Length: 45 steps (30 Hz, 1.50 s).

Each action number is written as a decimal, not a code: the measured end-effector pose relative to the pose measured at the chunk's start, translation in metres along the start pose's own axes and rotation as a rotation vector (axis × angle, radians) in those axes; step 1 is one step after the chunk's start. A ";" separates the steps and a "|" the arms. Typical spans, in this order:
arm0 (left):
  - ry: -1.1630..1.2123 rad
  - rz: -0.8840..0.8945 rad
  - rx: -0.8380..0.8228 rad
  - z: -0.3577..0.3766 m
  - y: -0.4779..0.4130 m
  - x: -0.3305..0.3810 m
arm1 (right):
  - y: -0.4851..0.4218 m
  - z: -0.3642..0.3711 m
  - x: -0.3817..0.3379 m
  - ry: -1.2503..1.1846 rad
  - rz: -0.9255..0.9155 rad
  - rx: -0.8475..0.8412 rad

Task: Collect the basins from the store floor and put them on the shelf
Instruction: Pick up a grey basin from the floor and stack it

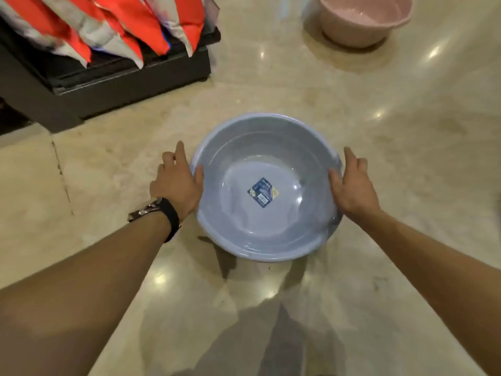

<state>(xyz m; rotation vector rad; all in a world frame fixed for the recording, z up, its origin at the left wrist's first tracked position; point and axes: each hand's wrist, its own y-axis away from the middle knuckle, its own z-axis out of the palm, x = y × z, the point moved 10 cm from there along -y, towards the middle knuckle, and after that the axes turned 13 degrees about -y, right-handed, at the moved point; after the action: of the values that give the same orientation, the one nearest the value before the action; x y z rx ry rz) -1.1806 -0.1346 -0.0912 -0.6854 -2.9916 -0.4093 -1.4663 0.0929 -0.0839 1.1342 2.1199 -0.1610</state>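
Left hand (177, 183) and right hand (352, 183) gripped opposite rims of blue basin (267, 213); pink basin (363, 20) sat well apart on floor (406, 158).

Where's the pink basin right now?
In the head view, the pink plastic basin stands on the floor at top right, beyond the blue plastic basin and apart from both hands.

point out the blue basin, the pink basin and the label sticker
round blue plastic basin (271, 147): head view, on its far inner wall
round pink plastic basin (360, 25): head view, on its outer side wall
square blue label sticker (262, 192): head view, on its middle
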 end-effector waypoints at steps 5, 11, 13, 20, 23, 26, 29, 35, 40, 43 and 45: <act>-0.043 0.050 0.058 -0.013 -0.032 0.002 | -0.018 -0.007 0.009 0.120 -0.041 -0.036; -0.077 0.114 -0.164 0.007 -0.015 0.003 | -0.001 -0.001 0.014 0.125 -0.021 -0.142; -0.006 0.147 -0.306 0.023 -0.005 0.007 | 0.004 0.011 0.020 0.100 0.029 -0.254; 0.177 0.143 -0.154 -0.001 -0.007 0.016 | 0.002 0.006 0.012 -0.048 -0.018 -0.230; 0.252 0.167 -0.011 -0.020 -0.011 0.021 | -0.004 -0.009 0.002 -0.134 -0.063 -0.110; 0.424 0.111 0.145 -0.034 0.002 0.022 | -0.005 -0.033 -0.003 -0.269 -0.022 0.126; 0.622 -0.090 0.176 -0.033 0.039 0.013 | 0.034 -0.051 -0.006 -0.353 0.055 0.251; 0.606 -0.136 0.097 -0.120 0.134 -0.039 | 0.129 -0.102 -0.084 -0.354 0.029 0.147; 0.621 -0.295 0.152 -0.260 0.228 -0.114 | 0.190 -0.142 -0.226 -0.311 -0.066 -0.006; 0.643 -0.406 0.224 -0.328 0.286 -0.166 | 0.224 -0.149 -0.310 -0.281 -0.150 -0.129; 0.651 -0.482 0.253 -0.357 0.329 -0.200 | 0.251 -0.144 -0.358 -0.252 -0.216 -0.217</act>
<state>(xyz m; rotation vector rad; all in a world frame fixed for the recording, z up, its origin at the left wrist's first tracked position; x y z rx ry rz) -0.8632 -0.0285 0.3134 0.1809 -2.4716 -0.2020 -1.2232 0.0622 0.3056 0.7185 1.9747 -0.1601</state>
